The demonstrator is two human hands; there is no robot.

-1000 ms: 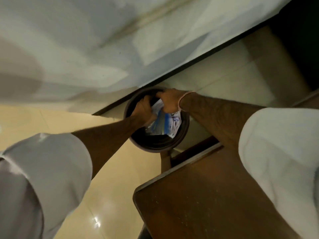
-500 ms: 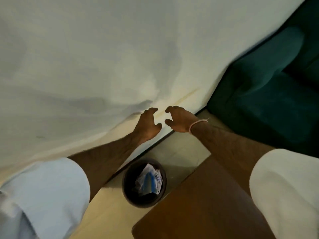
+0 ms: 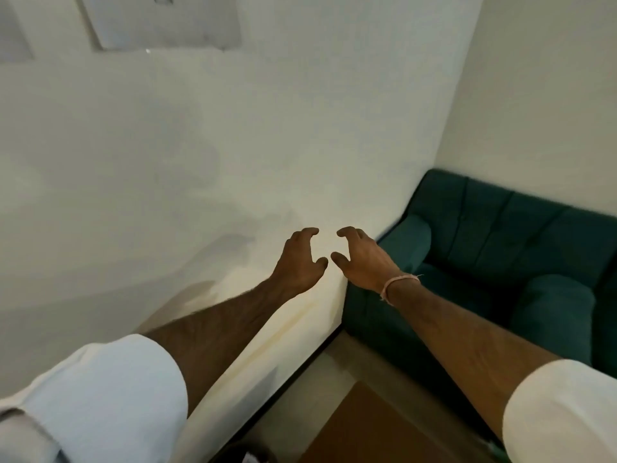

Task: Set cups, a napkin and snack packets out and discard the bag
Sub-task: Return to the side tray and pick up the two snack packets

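We hold our left hand [image 3: 298, 262] and right hand [image 3: 362, 259] up near the wall [image 3: 233, 145], fingers [image 3: 309, 232] curled apart and empty, since the bag [image 3: 248, 458] apparently lies in the bin [image 3: 233, 454] at the near edge.

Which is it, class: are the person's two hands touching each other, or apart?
Apart. The head view shows pale wall between the left hand and right hand, thumbs nearest but not meeting.

1 head camera (worn) faces forward-down toward a wall [image 3: 233, 162] corner, hands near.
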